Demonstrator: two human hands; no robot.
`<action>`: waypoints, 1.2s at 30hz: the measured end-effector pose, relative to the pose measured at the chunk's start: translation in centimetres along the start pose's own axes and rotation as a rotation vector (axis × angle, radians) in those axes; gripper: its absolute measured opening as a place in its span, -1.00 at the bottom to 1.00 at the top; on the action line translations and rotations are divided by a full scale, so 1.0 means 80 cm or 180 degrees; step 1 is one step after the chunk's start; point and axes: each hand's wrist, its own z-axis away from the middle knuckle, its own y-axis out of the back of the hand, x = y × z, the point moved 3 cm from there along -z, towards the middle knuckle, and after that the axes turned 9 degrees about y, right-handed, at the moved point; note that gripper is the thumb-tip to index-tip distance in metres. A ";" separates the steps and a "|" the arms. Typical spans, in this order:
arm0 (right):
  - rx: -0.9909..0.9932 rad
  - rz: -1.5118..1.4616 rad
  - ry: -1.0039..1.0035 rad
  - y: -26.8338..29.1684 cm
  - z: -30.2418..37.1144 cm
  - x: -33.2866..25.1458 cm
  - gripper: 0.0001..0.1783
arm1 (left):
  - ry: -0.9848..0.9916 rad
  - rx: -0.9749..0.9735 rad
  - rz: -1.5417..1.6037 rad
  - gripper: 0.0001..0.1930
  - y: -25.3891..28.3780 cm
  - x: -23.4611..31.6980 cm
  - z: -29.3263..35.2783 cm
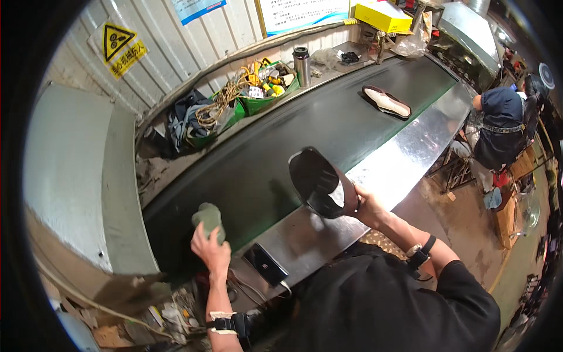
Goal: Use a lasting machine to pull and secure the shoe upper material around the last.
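Note:
My right hand (pixel 368 208) grips a dark boot upper (pixel 346 183) by its side. The wide opening of this upper faces up and left, and a white patch shows inside. My left hand (pixel 212 249) is closed around a rounded grey-green block (pixel 206 216) that looks like a shoe last; my fingers cover part of it. Both things are held above the near left part of a dark green conveyor belt (pixel 246 170). Farther along the belt lies a dark shoe upper (pixel 387 102) with a pale sole side turned up.
A shiny metal ledge (pixel 387 161) runs along the belt's near side, with a black phone (pixel 265 264) and its cable on it. Behind stand green bins (pixel 255 104) of rope and tools and a steel flask (pixel 302 66). A grey machine housing (pixel 76 176) borders the left; another person (pixel 501 126) sits at right.

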 end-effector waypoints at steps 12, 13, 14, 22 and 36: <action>-0.0277 -0.0736 -0.0076 0.081 -0.014 -0.025 -0.62 | -0.1423 -0.0157 0.1252 -0.62 -0.036 0.330 0.136; -0.0223 -0.0501 0.0026 0.082 -0.011 -0.028 -0.61 | -0.1463 -0.0116 0.1411 -0.63 -0.046 0.342 0.149; -0.0157 -0.0279 0.0103 0.072 -0.005 -0.033 -0.60 | -0.1468 -0.0227 0.1288 -0.61 -0.049 0.354 0.152; -0.1675 0.3822 0.1640 0.026 0.100 -0.060 -0.60 | 0.4687 -0.2580 0.6659 -0.23 -0.088 0.244 0.060; -0.2036 0.3445 0.2636 0.037 0.030 0.083 0.25 | 0.2866 -0.0349 0.0846 -0.62 -0.168 0.186 0.039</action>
